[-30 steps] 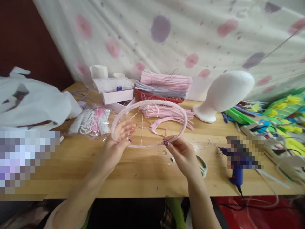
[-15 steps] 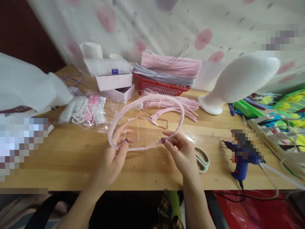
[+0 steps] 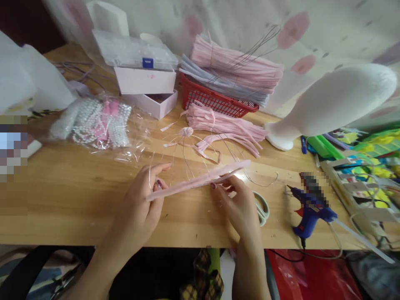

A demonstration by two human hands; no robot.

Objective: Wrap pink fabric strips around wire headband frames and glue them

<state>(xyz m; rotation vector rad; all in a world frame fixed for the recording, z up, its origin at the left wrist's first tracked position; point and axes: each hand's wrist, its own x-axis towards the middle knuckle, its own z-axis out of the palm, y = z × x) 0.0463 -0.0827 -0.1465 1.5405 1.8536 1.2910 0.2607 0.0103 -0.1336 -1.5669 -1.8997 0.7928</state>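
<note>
A pink-wrapped wire hoop (image 3: 195, 182) is tipped almost edge-on above the table. My left hand (image 3: 139, 204) is closed round its left end, thumb against the band and index finger stretched forward. At the right, my right hand (image 3: 239, 202) pinches the band between thumb and fingers, the fingers partly hidden beneath it. Thin bare wires fan out behind the hoop toward a small pink wrapped hub (image 3: 186, 131). Green-handled scissors (image 3: 262, 208) lie just beside my right hand, partly covered by it.
Pink strips (image 3: 221, 121) lie before a red basket (image 3: 218, 100) of pink and grey bundles. Bagged bead strings (image 3: 100, 123) and white boxes (image 3: 145, 81) are left. On the right are a white foam head form (image 3: 331, 104), a blue glue gun (image 3: 312, 208) and a power strip (image 3: 353, 196).
The hoop has turned from a wide-open oval to nearly edge-on, its far side coming down toward me. Both hands still hold it. The view has shifted slightly.
</note>
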